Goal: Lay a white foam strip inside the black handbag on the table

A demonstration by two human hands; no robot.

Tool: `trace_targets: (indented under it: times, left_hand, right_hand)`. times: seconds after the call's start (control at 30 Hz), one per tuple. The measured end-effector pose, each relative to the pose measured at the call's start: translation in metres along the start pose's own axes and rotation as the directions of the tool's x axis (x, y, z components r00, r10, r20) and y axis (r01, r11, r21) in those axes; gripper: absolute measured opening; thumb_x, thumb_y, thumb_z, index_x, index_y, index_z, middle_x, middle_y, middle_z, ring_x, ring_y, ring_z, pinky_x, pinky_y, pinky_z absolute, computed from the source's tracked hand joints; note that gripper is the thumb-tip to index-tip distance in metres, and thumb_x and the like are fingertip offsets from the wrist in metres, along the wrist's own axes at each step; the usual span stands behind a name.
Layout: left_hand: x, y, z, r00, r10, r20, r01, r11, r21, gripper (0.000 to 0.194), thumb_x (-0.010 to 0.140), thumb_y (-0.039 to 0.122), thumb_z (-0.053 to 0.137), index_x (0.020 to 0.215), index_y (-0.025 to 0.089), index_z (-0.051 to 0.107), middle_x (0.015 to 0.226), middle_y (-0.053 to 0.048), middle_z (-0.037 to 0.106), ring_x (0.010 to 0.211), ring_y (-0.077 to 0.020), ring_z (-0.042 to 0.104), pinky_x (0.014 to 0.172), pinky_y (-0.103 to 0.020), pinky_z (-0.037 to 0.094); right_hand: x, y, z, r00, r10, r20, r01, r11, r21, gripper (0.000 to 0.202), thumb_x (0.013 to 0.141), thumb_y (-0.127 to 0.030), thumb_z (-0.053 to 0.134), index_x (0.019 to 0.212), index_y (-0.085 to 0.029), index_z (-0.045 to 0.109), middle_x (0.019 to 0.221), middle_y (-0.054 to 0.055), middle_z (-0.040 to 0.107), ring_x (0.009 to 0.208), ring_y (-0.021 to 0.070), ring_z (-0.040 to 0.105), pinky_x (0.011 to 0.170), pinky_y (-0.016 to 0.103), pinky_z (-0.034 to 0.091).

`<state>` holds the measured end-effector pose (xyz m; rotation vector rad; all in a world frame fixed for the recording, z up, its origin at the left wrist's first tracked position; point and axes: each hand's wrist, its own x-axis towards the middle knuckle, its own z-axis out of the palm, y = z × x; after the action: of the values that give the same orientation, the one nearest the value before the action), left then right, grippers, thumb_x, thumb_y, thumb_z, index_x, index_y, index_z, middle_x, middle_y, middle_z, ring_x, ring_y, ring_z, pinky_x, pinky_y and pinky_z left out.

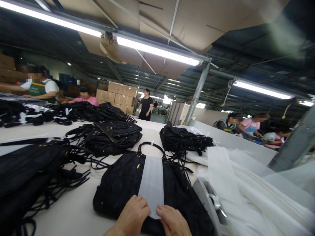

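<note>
In front of me a black handbag (123, 186) lies flat on the white table, its looped handle (152, 144) pointing away. A pale, translucent strip of wrapping sheet (152, 177) runs lengthwise down the bag's middle, beside a small gold zip pull (138, 166). My left hand (134, 213) has its fingers curled at the strip's lower left edge. At the lower right corner, my right hand (173, 220) pinches the same strip, thumb tucked below. Both hands rest over the near part of the bag; the fingertips' undersides are hidden.
More black bags (113, 134) with dangling straps lie beyond and to the left (31, 170). Another bag pile (184, 139) sits behind right. A grey metal dispenser (209, 200) and white sheeting (246, 183) border my right side. Several people work farther off, near stacked cartons (120, 95).
</note>
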<state>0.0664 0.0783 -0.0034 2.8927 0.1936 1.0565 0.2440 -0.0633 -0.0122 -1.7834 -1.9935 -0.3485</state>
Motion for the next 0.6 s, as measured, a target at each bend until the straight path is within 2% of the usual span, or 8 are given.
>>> trace_targets:
  times: [0.1,0.17,0.33,0.47,0.6]
  left_hand:
    - [-0.001,0.000,-0.006,0.997,0.054,-0.051,-0.052,0.998,0.047,0.021,0.083,0.009,0.063,0.071,0.020,0.050,0.075,0.001,0.054,0.070,-0.0181,0.044,0.063,-0.034,0.027]
    - [-0.001,0.001,-0.010,0.997,0.072,-0.041,-0.068,0.994,0.080,0.020,0.088,0.011,0.059,0.073,0.020,0.051,0.076,0.000,0.054,0.071,-0.0183,0.044,0.064,-0.034,0.028]
    - [-0.004,0.001,-0.012,0.991,0.119,0.065,-0.125,0.987,0.101,0.018,0.087,0.013,0.062,0.073,0.020,0.052,0.075,0.001,0.053,0.071,-0.0179,0.045,0.064,-0.034,0.030]
    - [-0.006,-0.002,-0.012,0.984,0.066,0.168,-0.075,0.996,0.048,0.015,0.086,0.012,0.063,0.075,0.021,0.056,0.075,0.002,0.055,0.072,-0.0168,0.048,0.063,-0.032,0.031]
    - [-0.004,0.000,-0.028,0.960,0.003,0.280,0.000,1.000,-0.010,0.017,0.089,0.011,0.054,0.080,0.023,0.061,0.079,0.002,0.060,0.075,-0.0164,0.053,0.068,-0.031,0.035]
  right_hand:
    - [0.002,-0.003,-0.004,0.999,-0.033,0.011,0.033,0.999,0.000,0.041,0.087,-0.013,0.053,0.122,-0.033,0.059,0.121,0.000,0.070,0.106,0.0209,0.068,0.083,0.028,0.056]
    - [0.003,-0.005,-0.005,1.000,-0.030,-0.002,0.030,1.000,0.010,0.043,0.087,-0.012,0.052,0.124,-0.034,0.057,0.122,0.000,0.069,0.108,0.0205,0.067,0.083,0.028,0.055]
    - [0.006,-0.008,-0.009,0.999,-0.038,0.002,0.038,0.999,0.014,0.038,0.088,-0.011,0.051,0.118,-0.031,0.060,0.119,0.001,0.071,0.106,0.0206,0.068,0.079,0.027,0.055]
    - [0.008,-0.022,-0.023,0.999,-0.028,0.040,0.026,0.998,0.054,0.032,0.090,-0.011,0.048,0.112,-0.029,0.062,0.117,0.002,0.071,0.108,0.0207,0.067,0.083,0.029,0.053]
    - [0.002,-0.030,-0.041,0.992,0.000,0.125,-0.014,0.994,0.111,0.043,0.088,-0.008,0.043,0.122,-0.027,0.061,0.127,0.006,0.066,0.119,0.0205,0.061,0.095,0.034,0.051]
